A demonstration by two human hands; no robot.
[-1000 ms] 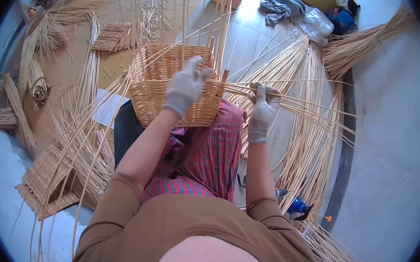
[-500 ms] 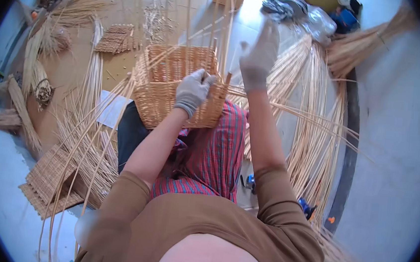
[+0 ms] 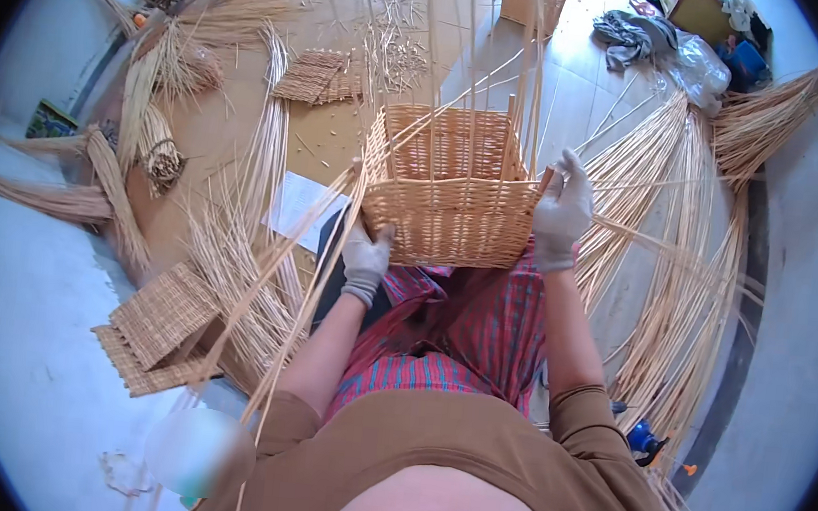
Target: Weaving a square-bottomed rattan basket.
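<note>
A half-woven wicker basket [image 3: 446, 222], box-shaped with tall upright stakes, rests on my lap. My left hand [image 3: 367, 257], in a pale glove, grips its lower left corner, thumb on the front wall and the other fingers hidden underneath. At the right front corner, beside a short thick corner stick [image 3: 545, 178], my gloved right hand [image 3: 565, 211] holds the basket's edge with its fingers pointing up. Long loose weaving strands [image 3: 299, 290] trail from the left corner toward me. Others, blurred, stick out to the right past my right hand.
Spread bundles of cane [image 3: 664, 171] lie on the floor to the right. Woven panels [image 3: 165, 317] and more strands are at the left. Farther off are another woven panel [image 3: 310, 77], a woven box [image 3: 533, 6], a plastic bag [image 3: 695, 71] and grey cloth [image 3: 632, 40].
My right hand has come down from above the basket to its right corner. The left has gone from the front rim to the lower left corner. The view has shifted, and the basket sits straighter.
</note>
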